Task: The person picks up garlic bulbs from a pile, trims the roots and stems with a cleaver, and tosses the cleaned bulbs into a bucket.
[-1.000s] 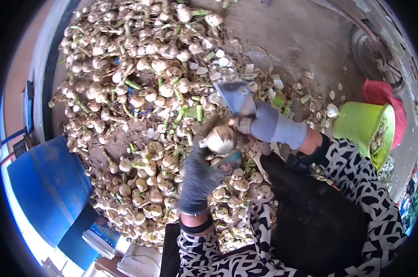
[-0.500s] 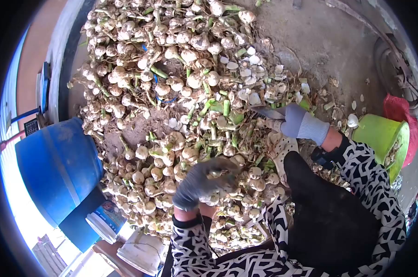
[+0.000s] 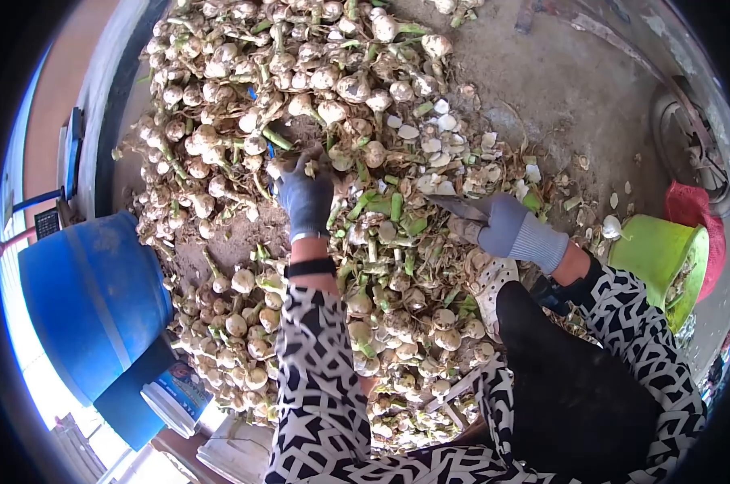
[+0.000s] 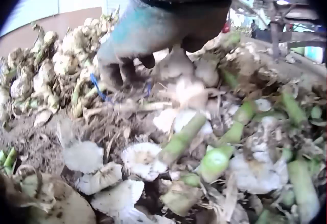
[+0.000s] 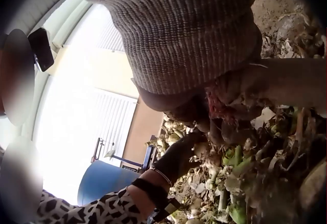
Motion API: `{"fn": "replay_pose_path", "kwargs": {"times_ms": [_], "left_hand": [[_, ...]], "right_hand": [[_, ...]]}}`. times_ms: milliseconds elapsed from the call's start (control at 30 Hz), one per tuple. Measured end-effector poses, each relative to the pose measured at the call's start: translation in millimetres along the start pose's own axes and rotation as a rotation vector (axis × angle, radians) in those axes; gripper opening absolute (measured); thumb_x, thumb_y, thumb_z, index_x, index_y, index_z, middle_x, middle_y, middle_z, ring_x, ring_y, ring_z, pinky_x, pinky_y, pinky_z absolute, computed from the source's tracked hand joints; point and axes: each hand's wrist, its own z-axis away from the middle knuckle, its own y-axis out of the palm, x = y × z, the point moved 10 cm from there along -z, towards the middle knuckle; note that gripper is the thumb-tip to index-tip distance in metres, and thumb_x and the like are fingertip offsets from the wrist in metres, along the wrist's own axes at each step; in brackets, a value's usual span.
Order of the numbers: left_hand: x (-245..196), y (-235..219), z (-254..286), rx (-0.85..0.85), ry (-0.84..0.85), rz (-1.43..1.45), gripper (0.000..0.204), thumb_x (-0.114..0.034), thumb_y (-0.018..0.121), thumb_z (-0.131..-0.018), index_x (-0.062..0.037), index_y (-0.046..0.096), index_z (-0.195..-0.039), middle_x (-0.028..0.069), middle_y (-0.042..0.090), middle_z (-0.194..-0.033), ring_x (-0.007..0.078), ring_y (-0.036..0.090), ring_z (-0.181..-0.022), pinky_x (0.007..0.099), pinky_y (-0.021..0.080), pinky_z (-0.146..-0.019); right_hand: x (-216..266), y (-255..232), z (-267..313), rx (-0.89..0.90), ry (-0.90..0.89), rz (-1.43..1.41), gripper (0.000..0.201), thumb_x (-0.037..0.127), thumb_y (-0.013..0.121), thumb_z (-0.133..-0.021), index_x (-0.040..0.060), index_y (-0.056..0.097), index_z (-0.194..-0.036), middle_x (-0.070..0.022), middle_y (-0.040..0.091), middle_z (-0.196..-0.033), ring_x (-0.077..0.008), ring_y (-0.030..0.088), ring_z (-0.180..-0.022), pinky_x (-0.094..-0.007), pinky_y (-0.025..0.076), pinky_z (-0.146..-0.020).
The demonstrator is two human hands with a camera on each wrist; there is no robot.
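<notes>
My left hand (image 3: pixel 307 202), in a dark grey glove, reaches down into the far heap of garlic bulbs (image 3: pixel 203 137). Its fingers curl at a pale bulb (image 4: pixel 174 64) under the palm in the left wrist view; the hand partly hides that bulb. My right hand (image 3: pixel 514 230), in a pale grey-blue knit glove, grips a broad-bladed cleaver (image 3: pixel 458 207), its blade pointing left over the trimmings. Between the hands lie cut green stalks (image 3: pixel 396 203) and white trimmed discs (image 3: pixel 433 147).
More bulbs (image 3: pixel 252 323) lie close in front of me. A blue barrel (image 3: pixel 90 298) stands at left, with a white-lidded bucket (image 3: pixel 171 403) below it. At right, a lime-green bucket (image 3: pixel 647 246) lies tipped beside a red sack (image 3: pixel 692 206). A shoe (image 3: pixel 494 286) borders the trimmings.
A large bulb held between the hands has left the left hand. The left hand swung down toward me, then forward to the far heap. The right hand lowered the cleaver and now stays nearly still.
</notes>
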Motion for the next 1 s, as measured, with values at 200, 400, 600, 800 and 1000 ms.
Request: {"fn": "replay_pose_path", "kwargs": {"times_ms": [200,400,600,800,1000], "left_hand": [[-44,2,75,0.525,-0.488,0.947,0.021,-0.021,0.066,-0.092,-0.0008,0.068,-0.097,-0.0027,0.064,-0.076,0.0051,0.049,-0.064,0.0215,0.040,-0.056],[-126,-64,92,0.405,0.042,0.526,0.025,-0.026,0.062,-0.089,-0.0041,0.068,-0.080,0.0166,0.066,-0.076,0.0328,0.066,-0.068,0.0403,0.052,-0.064],[-139,-76,98,0.398,0.010,0.069,0.029,-0.030,0.066,-0.083,-0.0041,0.062,-0.070,0.0175,0.063,-0.074,0.0341,0.064,-0.066,0.0434,0.051,-0.062],[-152,-88,96,0.322,0.090,0.666,0.043,-0.017,0.077,-0.075,0.0006,0.059,-0.110,0.0109,0.064,-0.089,0.0212,0.063,-0.073,0.0372,0.053,-0.069],[-149,-85,133,0.361,-0.432,1.695,0.083,-0.032,0.081,-0.077,-0.0005,0.037,-0.142,0.0097,0.057,-0.125,0.0186,0.057,-0.111,0.0301,0.048,-0.093]], "right_hand": [[59,-13,-10,-0.109,-0.251,-0.101,0.016,0.031,0.058,-0.089,0.0185,0.068,-0.093,-0.0082,0.067,-0.073,-0.0267,0.066,-0.065,-0.0410,0.053,-0.064],[80,-19,-13,-0.259,-0.360,0.376,0.011,0.024,0.062,-0.085,0.0129,0.063,-0.087,-0.0083,0.063,-0.070,-0.0281,0.064,-0.063,-0.0405,0.051,-0.058],[-5,-1,-10,-0.069,-0.123,-0.106,0.025,0.026,0.059,-0.090,0.0109,0.066,-0.109,-0.0130,0.070,-0.088,-0.0249,0.068,-0.074,-0.0372,0.054,-0.073],[41,-15,-16,0.003,-0.089,-0.492,0.032,0.021,0.067,-0.089,0.0035,0.065,-0.116,-0.0062,0.071,-0.087,-0.0105,0.063,-0.067,-0.0240,0.051,-0.063],[48,18,-7,0.205,-0.012,-1.245,0.028,0.018,0.065,-0.090,-0.0046,0.061,-0.107,-0.0112,0.069,-0.093,-0.0156,0.065,-0.067,-0.0252,0.054,-0.061]]}}
